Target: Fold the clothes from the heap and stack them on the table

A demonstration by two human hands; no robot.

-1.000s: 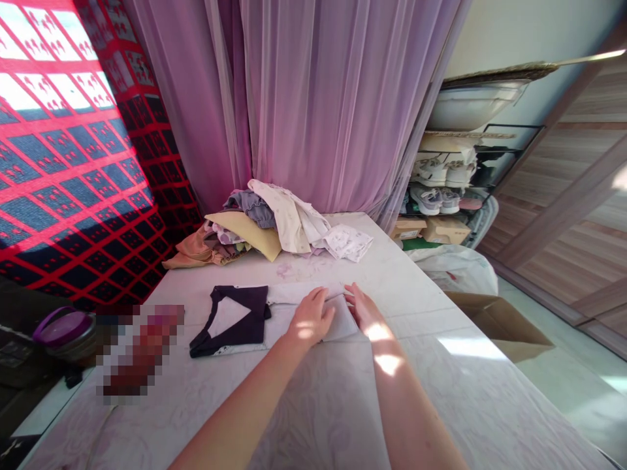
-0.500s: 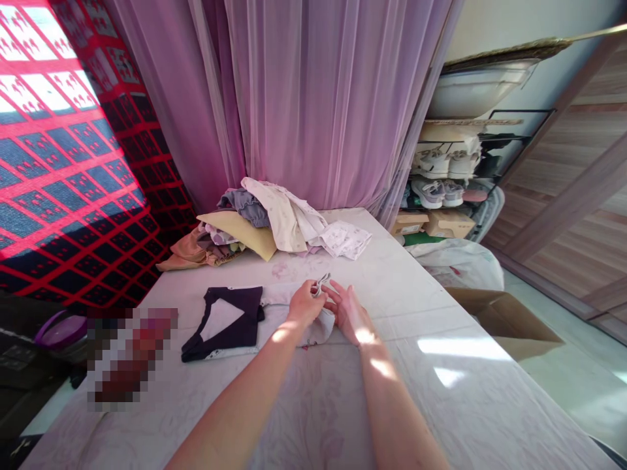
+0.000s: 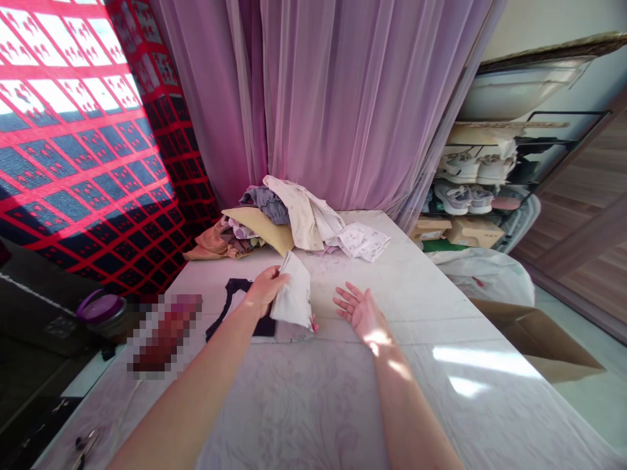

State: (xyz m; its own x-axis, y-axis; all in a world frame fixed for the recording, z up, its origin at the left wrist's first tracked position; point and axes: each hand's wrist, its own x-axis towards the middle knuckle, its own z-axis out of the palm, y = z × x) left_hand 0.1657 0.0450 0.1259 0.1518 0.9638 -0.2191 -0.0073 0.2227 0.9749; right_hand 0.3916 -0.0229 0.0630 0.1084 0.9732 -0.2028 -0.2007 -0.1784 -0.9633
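Though flat earlier, garment end (image 3: 294,292) up

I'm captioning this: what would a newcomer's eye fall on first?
Probably the sunlit red checked curtain at far left, beside the purple curtains. Then, near the middle, the left hand holding a garment by its white end, with the open right hand apart from it. A clothes heap lies beyond.

Purple curtain (image 3: 343,98): sheer, upper centre
Red-and-black patterned curtain (image 3: 88,143): sunlit, upper left
Wall (image 3: 563,16): pale, upper right
Shoe rack (image 3: 568,113): black-framed, right
Floor (image 3: 600,411): pale, lower right
Sun patches (image 3: 482,361): lower right
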